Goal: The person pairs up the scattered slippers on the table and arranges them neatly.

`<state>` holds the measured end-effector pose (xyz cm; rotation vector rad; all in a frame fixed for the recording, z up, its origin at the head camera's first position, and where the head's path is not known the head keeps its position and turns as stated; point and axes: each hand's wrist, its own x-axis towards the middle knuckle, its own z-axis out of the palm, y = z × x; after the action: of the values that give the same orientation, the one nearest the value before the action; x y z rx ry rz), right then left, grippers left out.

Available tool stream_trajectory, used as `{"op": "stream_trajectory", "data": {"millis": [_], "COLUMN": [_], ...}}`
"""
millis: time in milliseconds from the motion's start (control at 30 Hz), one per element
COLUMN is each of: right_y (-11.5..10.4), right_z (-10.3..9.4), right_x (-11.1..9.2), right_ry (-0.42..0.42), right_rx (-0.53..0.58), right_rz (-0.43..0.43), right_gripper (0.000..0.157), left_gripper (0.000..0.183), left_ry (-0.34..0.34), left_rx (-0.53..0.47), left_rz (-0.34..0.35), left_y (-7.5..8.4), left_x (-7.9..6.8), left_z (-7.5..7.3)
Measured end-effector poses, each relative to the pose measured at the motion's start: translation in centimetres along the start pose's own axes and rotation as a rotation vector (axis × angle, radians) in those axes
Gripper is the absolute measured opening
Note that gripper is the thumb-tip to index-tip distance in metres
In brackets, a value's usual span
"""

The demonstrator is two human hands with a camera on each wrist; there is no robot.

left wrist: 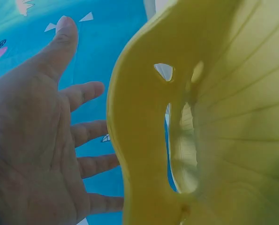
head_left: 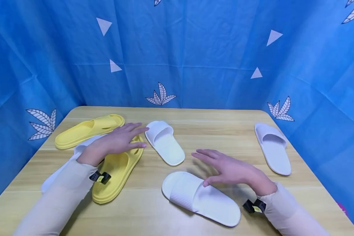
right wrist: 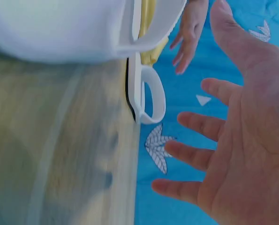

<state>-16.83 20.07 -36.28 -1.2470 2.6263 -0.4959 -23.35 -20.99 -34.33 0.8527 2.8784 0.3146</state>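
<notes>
My left hand (head_left: 118, 139) hovers over the near yellow slipper (head_left: 115, 173), its fingers spread and holding nothing. In the left wrist view that slipper's (left wrist: 144, 117) strap with its cut-out holes fills the right side, beside the open palm (left wrist: 36, 136). My right hand (head_left: 228, 167) is held above the table near a white slipper (head_left: 215, 203) with a ribbed strap, its fingers extended and nothing in them. Ahead, between the hands, lies a smaller white slipper (head_left: 168, 147), toe pointing away. In the right wrist view the palm (right wrist: 256, 136) faces the white slippers' edges.
A second yellow slipper (head_left: 79, 131) lies at the back left. Partly hidden under my left forearm is another white slipper (head_left: 57, 173). One more white slipper (head_left: 275, 154) sits near the table's right edge. Blue patterned curtain (head_left: 183, 49) surrounds the wooden table (head_left: 224, 124).
</notes>
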Motion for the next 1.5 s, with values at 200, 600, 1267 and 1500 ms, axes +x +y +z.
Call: {"op": "stream_trajectory", "data": {"millis": [200,600,1267,1500], "right_y": [-1.3,-3.1,-4.6,-4.8], "right_z": [0.4,2.0,2.9,3.2], "right_x": [0.0,0.5,0.6,0.7], "right_ry": [-0.031,-0.061,-0.111,-0.086], "right_rx": [0.014,-0.037,-0.136,-0.181], "right_rz": [-0.014,-0.157,-0.246,-0.299], "right_gripper": [0.092,0.092,0.083,0.073], "left_gripper": [0.081,0.077,0.082,0.086], "left_ry": [-0.033,-0.085,-0.105,-0.115], "left_rx": [0.031,0.032,0.108,0.119], "left_rz": [0.027,0.014,0.017,0.009], "left_y": [0.5,2.5,5.7,6.8], "left_x": [0.8,2.9,7.4,8.9], "left_z": [-0.5,-0.9,-1.0,-0.6]}}
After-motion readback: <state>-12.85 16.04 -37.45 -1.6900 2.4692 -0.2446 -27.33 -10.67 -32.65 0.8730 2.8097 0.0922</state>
